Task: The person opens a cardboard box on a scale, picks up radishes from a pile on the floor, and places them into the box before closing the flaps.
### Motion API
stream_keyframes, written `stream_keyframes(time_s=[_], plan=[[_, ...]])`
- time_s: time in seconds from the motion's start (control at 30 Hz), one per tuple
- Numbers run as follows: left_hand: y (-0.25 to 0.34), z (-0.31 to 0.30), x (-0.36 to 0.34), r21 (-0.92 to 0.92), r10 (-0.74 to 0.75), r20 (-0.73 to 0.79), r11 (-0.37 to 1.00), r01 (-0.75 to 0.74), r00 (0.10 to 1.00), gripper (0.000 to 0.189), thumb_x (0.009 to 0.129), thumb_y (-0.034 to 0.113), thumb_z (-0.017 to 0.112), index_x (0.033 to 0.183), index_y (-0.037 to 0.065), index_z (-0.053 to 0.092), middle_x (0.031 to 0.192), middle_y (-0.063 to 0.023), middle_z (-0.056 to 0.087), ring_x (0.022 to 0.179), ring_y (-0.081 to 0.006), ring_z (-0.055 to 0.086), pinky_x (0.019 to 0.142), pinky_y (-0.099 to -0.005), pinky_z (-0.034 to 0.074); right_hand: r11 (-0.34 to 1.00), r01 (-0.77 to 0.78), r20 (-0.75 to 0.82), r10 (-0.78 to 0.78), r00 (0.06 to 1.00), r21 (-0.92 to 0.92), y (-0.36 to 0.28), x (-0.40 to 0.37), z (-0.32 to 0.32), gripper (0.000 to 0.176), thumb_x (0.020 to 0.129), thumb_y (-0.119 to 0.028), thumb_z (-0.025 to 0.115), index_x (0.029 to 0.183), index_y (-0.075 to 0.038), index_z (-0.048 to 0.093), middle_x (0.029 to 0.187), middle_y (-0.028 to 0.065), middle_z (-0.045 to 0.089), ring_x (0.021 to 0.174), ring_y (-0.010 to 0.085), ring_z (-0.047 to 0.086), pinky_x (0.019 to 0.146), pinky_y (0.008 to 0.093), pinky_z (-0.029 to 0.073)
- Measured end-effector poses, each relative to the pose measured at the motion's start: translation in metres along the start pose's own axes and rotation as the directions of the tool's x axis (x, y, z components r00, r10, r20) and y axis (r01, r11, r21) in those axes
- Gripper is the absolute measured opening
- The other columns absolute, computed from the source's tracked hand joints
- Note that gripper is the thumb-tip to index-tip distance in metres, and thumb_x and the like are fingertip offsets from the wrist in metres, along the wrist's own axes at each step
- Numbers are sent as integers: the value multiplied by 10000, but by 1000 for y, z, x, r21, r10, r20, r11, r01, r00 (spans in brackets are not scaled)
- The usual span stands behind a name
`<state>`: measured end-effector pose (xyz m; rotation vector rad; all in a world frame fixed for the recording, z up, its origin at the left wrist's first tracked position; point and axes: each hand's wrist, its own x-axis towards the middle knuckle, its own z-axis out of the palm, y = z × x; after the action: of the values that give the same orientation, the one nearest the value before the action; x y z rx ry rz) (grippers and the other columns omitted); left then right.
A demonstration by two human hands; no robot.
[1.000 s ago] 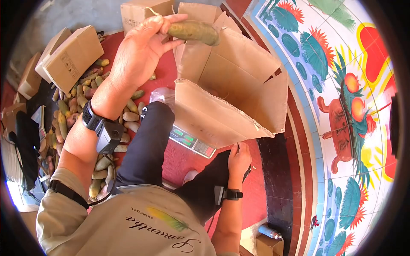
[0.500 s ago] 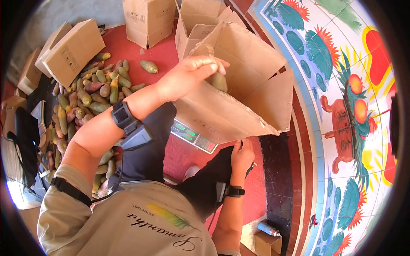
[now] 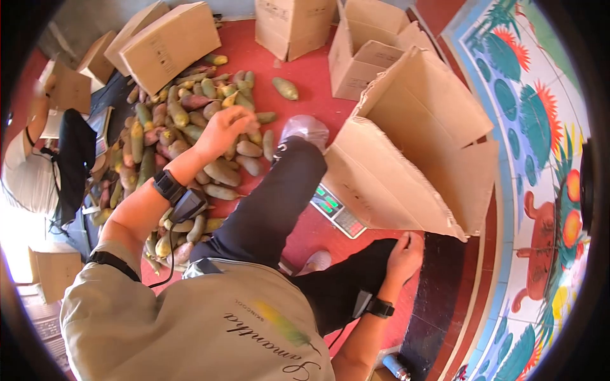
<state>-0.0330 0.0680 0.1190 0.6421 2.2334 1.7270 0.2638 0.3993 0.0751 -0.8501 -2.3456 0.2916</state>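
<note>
Left hand [image 3: 222,130] over fruit pile [image 3: 184,120] on floor [image 3: 311,79], fingers curled onto fruits directly beneath; whether the grip holds one, cannot tell. Long axes mixed. Right hand [image 3: 406,249] well apart, beside cardboard box [image 3: 413,146], grip unclear.

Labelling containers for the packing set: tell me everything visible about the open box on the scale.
The open box is plain brown corrugated cardboard, with its flaps standing up and splayed and their edges slightly ragged. Its contents are hidden. It sits on a scale with a green display, beside the person's knee. The right hand lies just under its near flap corner; contact unclear.
</note>
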Motion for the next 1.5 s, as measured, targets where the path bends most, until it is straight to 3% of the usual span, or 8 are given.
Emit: stream_keyframes(time_s=[0.3,0.33,0.4,0.5,0.63,0.93,1.3,1.5], plan=[[-237,-141,-136,594,-352,-277,668,447,894,194,843,170,528,831,7,633,794,-133,659,779,-239,640,705,-342,494,999,23,28,-22,999,-27,-2,2,1,138,868,-110,564,903,16,609,882,173,617,796,350,600,705,401,479],[-272,-156,-157,740,-349,-261,526,419,900,206,834,177,524,841,9,642,814,-158,666,805,-278,648,724,-361,501,999,17,38,-16,999,-37,-2,2,2,147,877,-117,560,913,17,607,885,177,621,806,354,601,722,400,479],[-322,-175,-196,990,-539,131,26,-139,832,210,812,194,527,851,45,669,833,-176,670,831,-354,641,772,-404,512,999,4,52,-2,999,-35,1,2,3,154,879,-123,558,915,18,609,888,175,622,808,349,601,725,398,479],[-295,-155,-231,960,-529,-171,99,261,832,220,790,171,552,974,77,627,966,-181,617,933,-363,597,829,-417,486,996,71,31,-69,997,-62,6,2,5,127,860,-93,564,890,23,609,873,181,621,785,349,599,699,401,481],[-242,-131,-240,590,-599,-551,213,779,581,585,702,157,696,1244,125,479,1258,-218,441,1151,-377,472,941,-438,429,994,65,63,-60,996,-85,5,1,5,140,865,-91,557,913,32,604,916,183,626,822,356,603,718,407,483],[-240,-134,-221,480,-825,-476,45,876,303,799,794,177,613,1454,302,180,1358,-186,383,1262,-377,365,1016,-453,364,981,152,36,-149,988,-122,13,2,13,157,883,-124,550,899,24,599,863,177,614,790,353,597,693,404,477],[-275,-146,-225,492,-906,-344,50,869,247,766,817,229,595,1443,319,164,1368,-251,343,1260,-423,364,1030,-466,361,980,131,100,-116,988,-152,3,3,8,133,871,-95,549,924,17,597,913,178,612,819,355,597,708,405,482],[-278,-126,-264,654,-848,-319,126,746,423,811,781,219,632,1440,292,166,1416,-260,256,1276,-436,337,1043,-473,347,981,124,119,-107,987,-149,2,4,8,143,874,-91,543,956,11,601,923,180,615,822,364,597,706,413,484]])
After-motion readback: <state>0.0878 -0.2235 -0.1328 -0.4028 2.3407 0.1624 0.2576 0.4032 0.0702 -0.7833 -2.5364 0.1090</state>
